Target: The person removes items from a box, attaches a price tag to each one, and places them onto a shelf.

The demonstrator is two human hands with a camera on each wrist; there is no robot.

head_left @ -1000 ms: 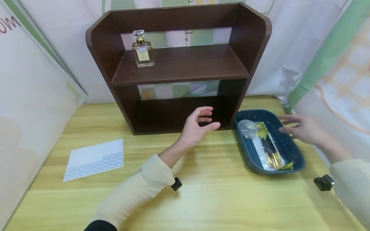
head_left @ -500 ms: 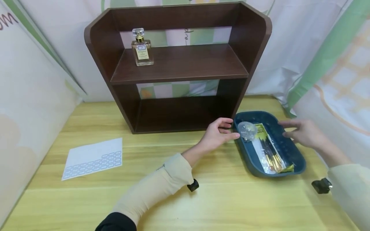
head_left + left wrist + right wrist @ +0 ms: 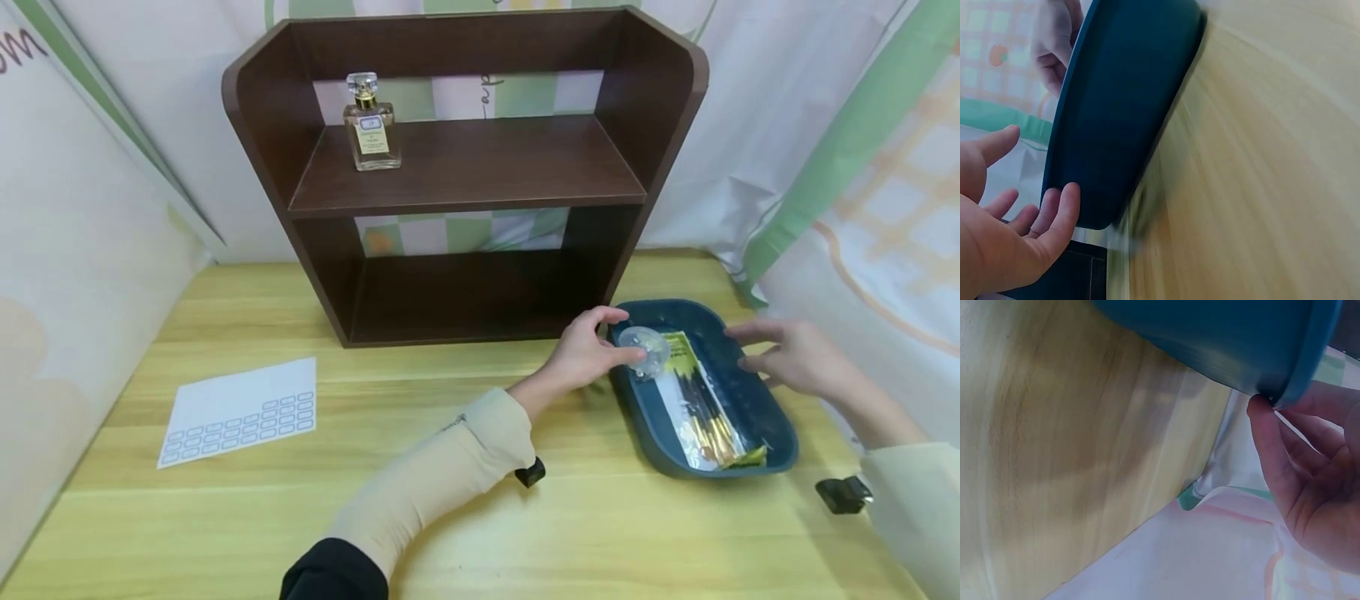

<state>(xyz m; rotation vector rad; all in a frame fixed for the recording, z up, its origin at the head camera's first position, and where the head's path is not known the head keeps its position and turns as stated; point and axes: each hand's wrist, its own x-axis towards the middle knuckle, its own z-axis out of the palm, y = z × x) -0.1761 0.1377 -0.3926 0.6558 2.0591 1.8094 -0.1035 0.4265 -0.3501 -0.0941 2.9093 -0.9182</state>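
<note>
A dark blue plastic tray (image 3: pixel 776 425) sits on the table to the right of the shelf. Inside lie a clear round plastic piece (image 3: pixel 647 350) and a flat packet of brushes (image 3: pixel 701 404). My right hand (image 3: pixel 787 354) pinches the tray's far right rim; in the right wrist view, the thumb of this hand (image 3: pixel 1316 462) is under the rim. At the tray's left end is my left hand (image 3: pixel 588 350), its thumb over the clear piece. The left wrist view has this hand (image 3: pixel 1016 231) with spread, relaxed fingers by the tray's outer wall; whether it touches is unclear.
A dark brown two-tier shelf (image 3: pixel 465 200) stands at the back, with a perfume bottle (image 3: pixel 372 133) on its upper board. A white sheet of blue-framed labels (image 3: pixel 240 408) lies on the table at left. Printed curtains (image 3: pixel 870 208) hang around the table.
My left hand has moved right, from in front of the shelf to the tray's left end. The right hand has come onto the rim, and the tray has shifted slightly toward me.
</note>
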